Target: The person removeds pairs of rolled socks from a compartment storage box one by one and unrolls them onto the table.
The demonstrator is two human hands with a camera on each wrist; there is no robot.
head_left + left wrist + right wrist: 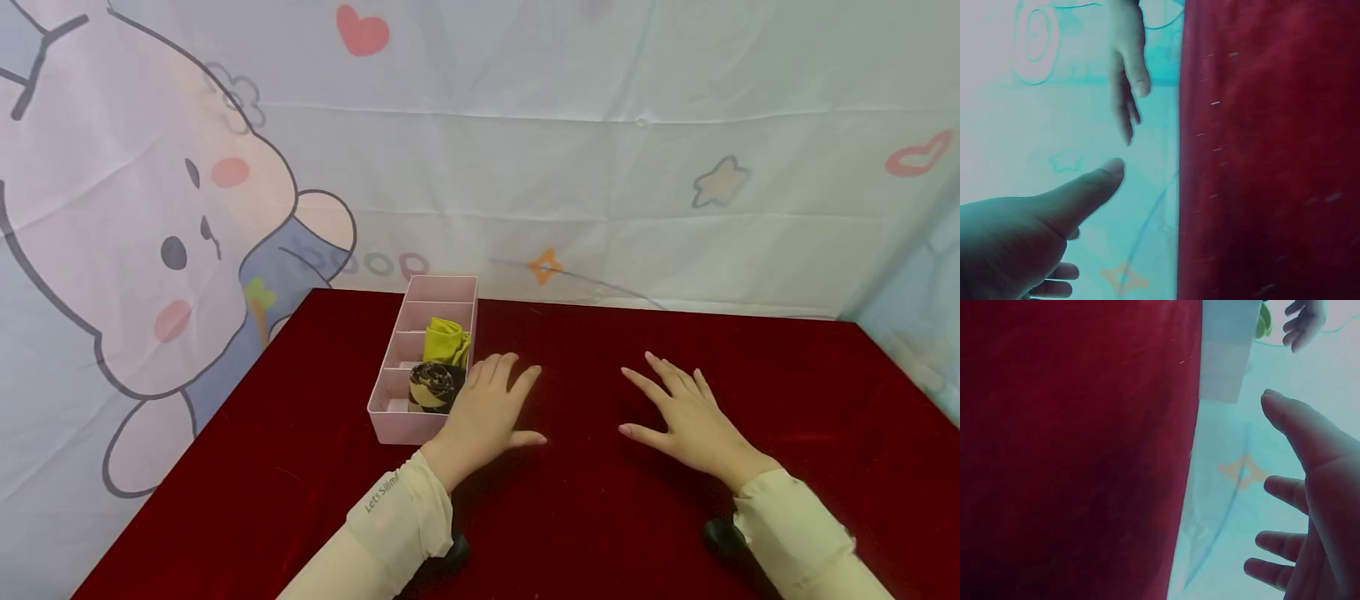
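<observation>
A long pale pink divided box (pixel 408 427) stands on the dark red cloth at the left of the head view. In its near compartment sits a rolled black-and-tan patterned cloth (pixel 432 387). One compartment farther back holds a folded yellow-green cloth (pixel 446 342). My left hand (pixel 486 412), fingers spread, hovers by the box's near right side and hides part of it; it holds nothing. Off to the right, my right hand (pixel 686 421) is held over the red cloth with its fingers spread and nothing in them. Both hands also show in the left wrist view, apart from each other.
Dark red cloth (pixel 570 517) covers the table. Behind it hangs a pale curtain (pixel 562 167) printed with a cartoon animal, hearts and stars. The box's far compartments (pixel 442 289) hold nothing visible.
</observation>
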